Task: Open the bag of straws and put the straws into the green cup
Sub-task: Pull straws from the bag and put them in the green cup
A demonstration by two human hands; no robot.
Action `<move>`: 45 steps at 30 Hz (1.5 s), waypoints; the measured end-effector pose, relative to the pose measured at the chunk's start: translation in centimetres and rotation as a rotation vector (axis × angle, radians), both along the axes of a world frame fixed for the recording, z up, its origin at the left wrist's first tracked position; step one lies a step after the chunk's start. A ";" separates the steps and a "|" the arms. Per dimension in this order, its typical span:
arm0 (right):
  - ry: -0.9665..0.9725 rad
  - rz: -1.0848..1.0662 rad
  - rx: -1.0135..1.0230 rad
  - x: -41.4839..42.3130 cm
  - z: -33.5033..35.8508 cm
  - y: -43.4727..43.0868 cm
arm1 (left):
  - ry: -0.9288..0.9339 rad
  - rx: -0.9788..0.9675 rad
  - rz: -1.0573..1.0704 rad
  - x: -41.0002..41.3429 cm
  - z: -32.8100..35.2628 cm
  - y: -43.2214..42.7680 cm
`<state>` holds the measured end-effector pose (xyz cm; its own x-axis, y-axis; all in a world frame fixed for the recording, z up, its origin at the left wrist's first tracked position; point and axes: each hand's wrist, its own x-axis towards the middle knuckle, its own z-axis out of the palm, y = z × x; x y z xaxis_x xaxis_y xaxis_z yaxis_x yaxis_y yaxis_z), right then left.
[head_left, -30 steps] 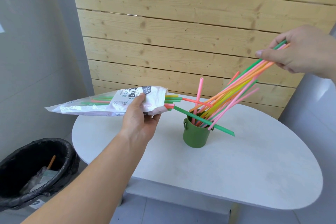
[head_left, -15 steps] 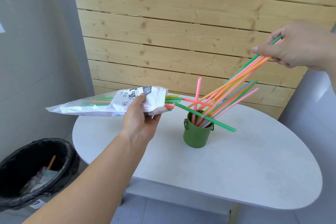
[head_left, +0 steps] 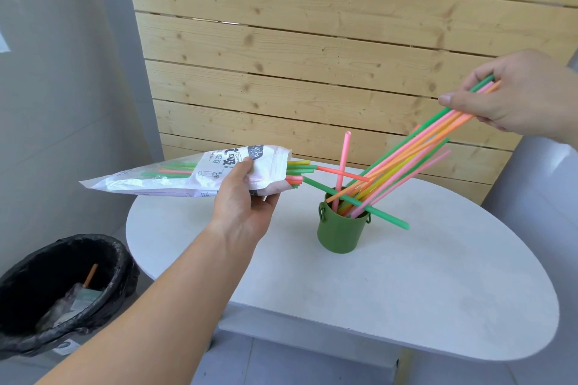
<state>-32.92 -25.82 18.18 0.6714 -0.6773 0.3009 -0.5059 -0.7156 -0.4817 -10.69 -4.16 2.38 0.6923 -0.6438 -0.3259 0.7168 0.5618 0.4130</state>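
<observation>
From the head camera, the left hand [head_left: 240, 206] reaches out over the left part of the white oval counter [head_left: 438, 306] and holds the bag of straws [head_left: 187, 180] in the air, roughly level, with its open mouth toward the green cup [head_left: 341, 233]. The grip here is closed on the bag: the thumb lies on top of the printed white panel and the fingers curl beneath it. Several straw ends in yellow, green and pink [head_left: 297, 170] stick out of the mouth, and one long green straw [head_left: 356, 203] runs from the mouth down across the rim of the cup, its far end hanging past the cup above the counter. A red-orange straw [head_left: 342, 173] also juts from the bag toward the cup.

The green cup stands upright on the counter, near its middle, with small ring handles on its sides. One pink straw [head_left: 342, 166] stands almost upright in it.

The right hand [head_left: 516, 97] is raised at the upper right, thumb and fingers pinched on the top ends of a bundle of straws [head_left: 416, 150] in green, pink, orange and yellow. The bundle slants down to the left with its lower ends inside the cup.

A bin with a black liner [head_left: 103, 275] stands on the floor left of the counter, with some rubbish in it. A wall of pale wooden planks [head_left: 312, 56] rises behind.
</observation>
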 end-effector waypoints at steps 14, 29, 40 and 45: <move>-0.024 0.012 0.035 -1.8 0.0 0.9 | 0.000 0.024 0.014 -0.3 0.0 0.0; 0.109 -0.029 -0.100 1.6 -2.5 -1.2 | -0.007 0.016 -0.001 0.0 -0.3 -0.1; 0.114 -0.017 -0.155 0.8 -1.3 -1.6 | -0.004 0.026 0.006 -0.1 -0.6 -0.2; 0.167 0.046 -0.214 2.2 -2.9 0.4 | 0.000 0.022 -0.001 -0.1 -0.5 -0.1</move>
